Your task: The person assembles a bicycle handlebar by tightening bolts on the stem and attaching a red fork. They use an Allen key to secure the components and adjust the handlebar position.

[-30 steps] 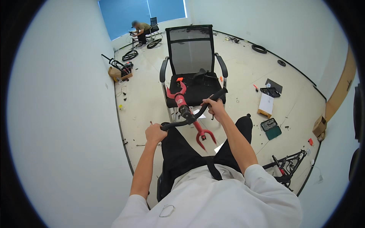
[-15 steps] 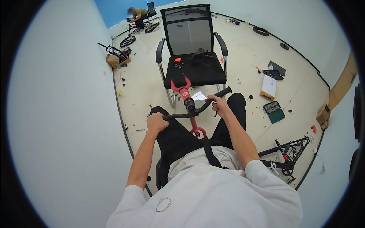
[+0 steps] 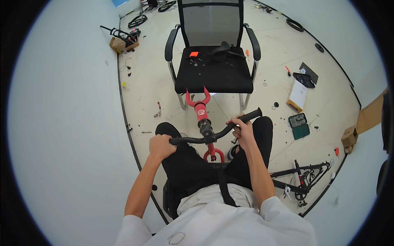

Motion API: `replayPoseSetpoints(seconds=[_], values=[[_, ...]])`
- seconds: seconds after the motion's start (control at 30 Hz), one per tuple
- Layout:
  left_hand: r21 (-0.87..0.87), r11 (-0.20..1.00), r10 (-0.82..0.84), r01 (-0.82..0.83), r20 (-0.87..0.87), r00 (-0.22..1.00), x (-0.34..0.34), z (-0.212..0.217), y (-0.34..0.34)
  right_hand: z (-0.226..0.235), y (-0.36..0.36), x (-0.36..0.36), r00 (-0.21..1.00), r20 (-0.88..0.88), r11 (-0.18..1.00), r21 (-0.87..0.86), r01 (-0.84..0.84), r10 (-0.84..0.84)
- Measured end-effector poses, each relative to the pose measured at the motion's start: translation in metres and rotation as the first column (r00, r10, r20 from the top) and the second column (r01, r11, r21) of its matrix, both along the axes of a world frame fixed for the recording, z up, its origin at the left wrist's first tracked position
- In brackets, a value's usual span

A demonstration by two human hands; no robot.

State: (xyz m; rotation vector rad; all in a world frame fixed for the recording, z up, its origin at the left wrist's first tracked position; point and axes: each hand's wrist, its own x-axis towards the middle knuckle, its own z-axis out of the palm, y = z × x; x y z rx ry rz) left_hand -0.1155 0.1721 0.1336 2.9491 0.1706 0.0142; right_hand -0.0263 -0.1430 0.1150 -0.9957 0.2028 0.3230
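Black curved handlebars (image 3: 191, 140) lie across above my thighs, joined by a dark stem (image 3: 206, 130) to a red bicycle frame part (image 3: 201, 110). Its two-pronged red end points at the chair seat, and another red forked end (image 3: 214, 155) shows below the bar, between my legs. My left hand (image 3: 162, 146) is wrapped round the bar's left end. Toward the right end, my right hand (image 3: 243, 132) has its fingers closed on the bar. A small dark piece shows just under that hand, too small to name.
Ahead stands a black mesh chair (image 3: 217, 74) with a bicycle saddle (image 3: 222, 47) and small parts on its seat. To the right are an open green case (image 3: 301, 131), a white-topped box (image 3: 297, 95) and a black bicycle frame (image 3: 301, 180). A wall (image 3: 74, 123) runs along the left.
The view has tipped down and nearer, so the person at the back has left the picture. Both hands stay on the handlebars; the right fingers have shifted slightly.
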Motion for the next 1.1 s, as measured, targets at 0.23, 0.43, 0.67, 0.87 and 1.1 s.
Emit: replayPoseSetpoints(seconds=[0.23,0.43,0.67,0.87,1.1], values=[[-0.091,0.995,0.043,-0.033,0.108,0.993,-0.029,-0.008,0.000,0.036,0.000,-0.002,0.985,0.133,0.992,-0.064,-0.106,0.114],[-0.047,0.998,-0.037,0.047,0.185,0.982,0.027,-0.004,0.004,0.037,-0.002,0.036,0.976,0.207,0.996,-0.054,-0.064,0.074],[-0.067,0.997,-0.033,0.047,0.184,0.982,0.117,-0.056,0.009,-0.021,-0.002,0.102,0.993,0.118,0.999,-0.052,0.002,0.004],[0.001,0.999,0.041,-0.042,-0.173,0.984,0.118,-0.098,0.015,-0.091,-0.012,0.090,0.989,-0.138,0.985,-0.161,-0.068,0.046],[-0.119,0.993,-0.005,0.005,0.001,1.000,0.126,-0.087,0.005,-0.073,-0.016,0.084,0.981,-0.191,1.000,-0.014,-0.021,0.018]])
